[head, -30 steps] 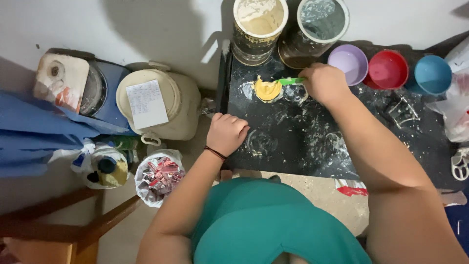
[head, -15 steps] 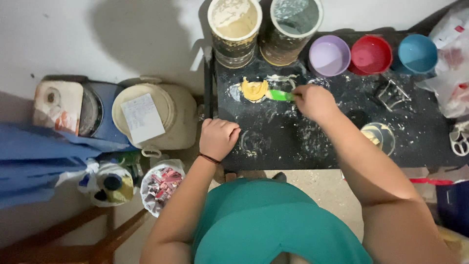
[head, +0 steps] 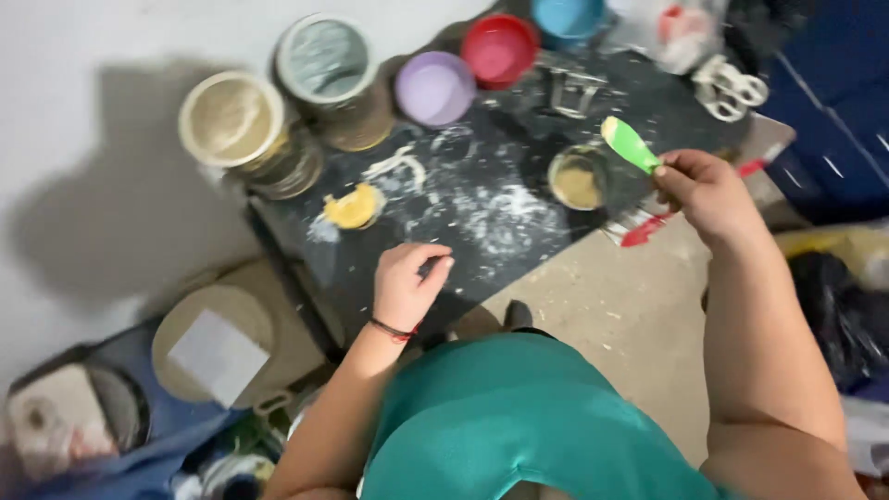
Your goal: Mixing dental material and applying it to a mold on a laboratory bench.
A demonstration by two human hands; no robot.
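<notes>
Right hand (head: 708,190) pinches a green plastic spatula (head: 630,144) above the black floured board's (head: 482,250) right edge; left hand (head: 407,282), fingers curled, rests at its near edge.

Left hand (head: 407,282) rests loosely curled; right hand (head: 704,190) raised, fingers (head: 669,171) pinched.

This looks like a makeshift home craft or paint-mixing corner. A low black desk (head: 482,241) dusted with white powder stands on a bare concrete floor (head: 602,324) against a plain white wall (head: 93,111). On it stand open paint tins (head: 231,120), coloured plastic bowls (head: 435,88) and scissors (head: 732,88).
</notes>
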